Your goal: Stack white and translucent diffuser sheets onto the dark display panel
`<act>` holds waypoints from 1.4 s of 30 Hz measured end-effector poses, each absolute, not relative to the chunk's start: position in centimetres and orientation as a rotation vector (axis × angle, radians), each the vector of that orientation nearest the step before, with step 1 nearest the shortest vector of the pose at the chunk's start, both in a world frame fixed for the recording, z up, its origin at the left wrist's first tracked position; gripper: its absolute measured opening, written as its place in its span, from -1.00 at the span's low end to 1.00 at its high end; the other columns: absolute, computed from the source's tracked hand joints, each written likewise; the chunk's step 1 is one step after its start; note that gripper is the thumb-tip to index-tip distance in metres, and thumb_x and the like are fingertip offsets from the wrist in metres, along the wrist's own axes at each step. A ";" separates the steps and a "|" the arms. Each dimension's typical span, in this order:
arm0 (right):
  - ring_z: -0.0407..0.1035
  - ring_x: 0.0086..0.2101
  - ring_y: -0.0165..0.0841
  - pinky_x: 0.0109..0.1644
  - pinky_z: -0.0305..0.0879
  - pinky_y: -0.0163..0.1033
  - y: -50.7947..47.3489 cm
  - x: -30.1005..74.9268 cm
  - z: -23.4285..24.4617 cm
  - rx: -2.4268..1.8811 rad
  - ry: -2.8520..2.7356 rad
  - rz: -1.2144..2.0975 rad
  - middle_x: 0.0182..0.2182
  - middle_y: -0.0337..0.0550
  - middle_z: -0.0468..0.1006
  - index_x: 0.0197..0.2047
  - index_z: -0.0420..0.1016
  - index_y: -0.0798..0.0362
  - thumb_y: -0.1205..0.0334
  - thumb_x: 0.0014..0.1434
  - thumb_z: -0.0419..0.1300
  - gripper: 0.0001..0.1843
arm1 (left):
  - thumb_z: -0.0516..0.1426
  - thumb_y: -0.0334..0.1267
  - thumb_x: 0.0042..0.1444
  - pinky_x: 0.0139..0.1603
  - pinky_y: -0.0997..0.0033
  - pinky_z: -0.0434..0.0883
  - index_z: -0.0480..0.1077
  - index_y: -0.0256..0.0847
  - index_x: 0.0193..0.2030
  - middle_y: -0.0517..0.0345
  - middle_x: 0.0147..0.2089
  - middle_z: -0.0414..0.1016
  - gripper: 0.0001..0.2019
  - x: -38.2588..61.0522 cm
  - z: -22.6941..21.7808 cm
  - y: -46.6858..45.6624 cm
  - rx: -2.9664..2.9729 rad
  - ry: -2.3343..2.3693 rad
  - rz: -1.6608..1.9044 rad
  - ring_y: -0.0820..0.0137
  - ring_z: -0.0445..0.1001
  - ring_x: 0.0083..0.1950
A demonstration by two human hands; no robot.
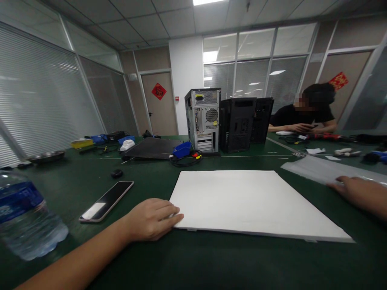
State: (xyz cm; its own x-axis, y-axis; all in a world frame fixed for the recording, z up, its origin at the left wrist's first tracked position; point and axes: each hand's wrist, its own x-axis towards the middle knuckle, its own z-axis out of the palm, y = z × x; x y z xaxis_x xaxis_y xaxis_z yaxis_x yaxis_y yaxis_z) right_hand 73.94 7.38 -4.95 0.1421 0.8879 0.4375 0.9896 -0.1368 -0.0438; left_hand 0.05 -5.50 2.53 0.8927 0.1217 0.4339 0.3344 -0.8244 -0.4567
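A flat white panel (242, 201) lies on the green table in front of me. My left hand (155, 219) grips its near left corner, fingertips over the top surface. On the right, my right hand (359, 192) is closed at the near edge of a translucent plastic sheet (314, 168), which lies to the right of the panel. Part of that hand's grip is hidden from view. A phone (107, 201) lies screen up to the left of my left hand.
A large water bottle (27, 217) stands at the near left, a small black mouse (116, 173) beyond the phone. Computer cases (203, 121) stand behind the panel, with a blue piece (182, 149) and cable beside them. A person (311, 108) sits across at the right.
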 end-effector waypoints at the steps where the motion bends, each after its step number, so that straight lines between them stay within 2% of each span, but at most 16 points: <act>1: 0.49 -0.21 0.06 -0.09 0.35 0.14 6.9 73.4 -4.5 -2.154 -1.827 -0.433 -0.14 0.26 0.59 -0.12 0.58 0.06 -0.34 0.11 -0.01 -0.32 | 0.08 -0.37 0.27 -0.27 0.37 0.59 0.43 -0.29 0.05 -0.04 -0.20 0.61 -0.75 0.1 2.5 -5.5 -2.517 -0.327 -0.530 0.32 0.61 -0.22; 5: 0.47 -0.33 -0.03 -0.25 0.34 0.06 4.9 70.1 -2.0 -2.237 -1.800 -0.455 -0.24 0.18 0.58 -0.18 0.50 0.02 -0.31 0.23 -0.19 -0.34 | 0.08 -0.38 0.27 -0.28 0.36 0.59 0.43 -0.32 0.05 -0.05 -0.21 0.61 -0.76 0.0 2.5 -5.4 -2.518 -0.314 -0.519 0.31 0.61 -0.24; 8: 0.46 -0.29 -0.04 -0.28 0.35 0.02 3.2 66.0 0.1 -2.139 -1.831 -0.585 -0.19 0.16 0.57 -0.11 0.49 0.04 -0.37 0.24 -0.26 -0.25 | 0.09 -0.38 0.27 -0.30 0.36 0.58 0.43 -0.33 0.04 -0.05 -0.22 0.61 -0.76 0.0 2.5 -5.4 -2.520 -0.312 -0.515 0.30 0.61 -0.24; 12: 0.45 -0.10 -0.01 -0.08 0.42 0.07 1.3 59.6 1.6 -1.892 -1.972 -0.641 0.00 0.15 0.53 0.12 0.46 0.10 -0.34 0.27 -0.23 -0.20 | 0.08 -0.37 0.28 -0.31 0.36 0.59 0.43 -0.30 0.04 -0.03 -0.21 0.62 -0.77 0.1 2.6 -5.3 -2.520 -0.318 -0.521 0.31 0.61 -0.26; 17: 0.40 0.05 -0.06 0.17 0.36 0.13 -1.3 53.7 0.9 -1.569 -2.372 -0.304 0.12 -0.09 0.50 0.23 0.43 -0.11 -0.27 0.25 0.02 -0.37 | 0.07 -0.36 0.30 -0.31 0.35 0.59 0.43 -0.30 0.04 -0.04 -0.19 0.63 -0.77 0.1 2.6 -5.3 -2.529 -0.316 -0.522 0.31 0.61 -0.24; 21: 0.27 0.21 -0.11 0.30 0.26 0.09 -2.5 51.9 0.3 -1.385 -2.588 -0.032 0.28 -0.23 0.33 0.31 0.34 -0.25 -0.18 0.29 0.05 -0.43 | 0.09 -0.38 0.27 -0.31 0.32 0.59 0.43 -0.34 0.05 -0.06 -0.19 0.63 -0.76 0.1 2.6 -5.3 -2.542 -0.318 -0.505 0.28 0.62 -0.23; 23: 0.24 0.24 -0.09 0.32 0.23 0.11 -2.2 52.2 0.2 -1.381 -2.563 -0.023 0.31 -0.22 0.29 0.32 0.33 -0.23 -0.18 0.29 0.03 -0.42 | 0.10 -0.39 0.27 -0.30 0.33 0.59 0.44 -0.33 0.05 -0.05 -0.19 0.63 -0.76 0.2 2.6 -5.3 -2.541 -0.317 -0.503 0.28 0.62 -0.23; 28: 0.41 0.05 -0.04 0.18 0.35 0.19 0.5 55.6 -0.3 -1.735 -2.302 -0.208 0.10 -0.10 0.52 0.13 0.52 -0.07 -0.30 0.25 0.00 -0.36 | 0.11 -0.40 0.25 -0.26 0.34 0.59 0.44 -0.32 0.05 -0.05 -0.18 0.63 -0.75 0.3 2.6 -5.2 -2.559 -0.331 -0.501 0.29 0.62 -0.21; 31: 0.45 -0.04 -0.05 0.08 0.40 0.18 1.2 56.9 -0.6 -1.893 -2.245 -0.127 0.02 -0.08 0.57 0.07 0.57 -0.03 -0.33 0.25 -0.03 -0.34 | 0.11 -0.40 0.25 -0.26 0.33 0.59 0.45 -0.32 0.04 -0.05 -0.18 0.63 -0.75 0.3 2.6 -5.2 -2.558 -0.329 -0.504 0.28 0.61 -0.21; 35: 0.42 0.04 -0.09 0.15 0.38 0.09 0.5 56.2 -0.2 -1.766 -2.232 0.080 0.12 -0.13 0.51 0.17 0.50 -0.07 -0.32 0.27 -0.04 -0.34 | 0.10 -0.39 0.26 -0.25 0.31 0.59 0.45 -0.34 0.03 -0.06 -0.18 0.62 -0.77 0.2 2.5 -5.2 -2.569 -0.322 -0.499 0.27 0.61 -0.21; 38: 0.32 0.17 -0.11 0.27 0.28 0.07 0.0 55.2 0.2 -1.618 -2.231 0.089 0.24 -0.18 0.39 0.25 0.42 -0.11 -0.28 0.28 -0.02 -0.35 | 0.09 -0.39 0.26 -0.26 0.29 0.57 0.44 -0.34 0.00 -0.06 -0.18 0.62 -0.79 0.2 2.5 -5.2 -2.570 -0.324 -0.506 0.26 0.60 -0.21; 40: 0.31 0.18 -0.09 0.31 0.23 0.11 -0.1 55.0 0.3 -1.639 -2.231 0.028 0.24 -0.14 0.39 0.24 0.44 -0.07 -0.29 0.27 -0.01 -0.34 | 0.10 -0.40 0.26 -0.25 0.30 0.56 0.44 -0.32 -0.03 -0.05 -0.19 0.61 -0.81 0.2 2.5 -5.2 -2.573 -0.340 -0.502 0.26 0.59 -0.21; 42: 0.36 0.12 -0.06 0.25 0.28 0.15 0.0 55.1 0.1 -1.732 -2.245 0.009 0.18 -0.08 0.45 0.20 0.48 -0.02 -0.30 0.27 -0.03 -0.32 | 0.11 -0.40 0.25 -0.24 0.31 0.55 0.44 -0.31 -0.06 -0.03 -0.22 0.58 -0.84 0.3 2.5 -5.3 -2.585 -0.360 -0.493 0.28 0.57 -0.22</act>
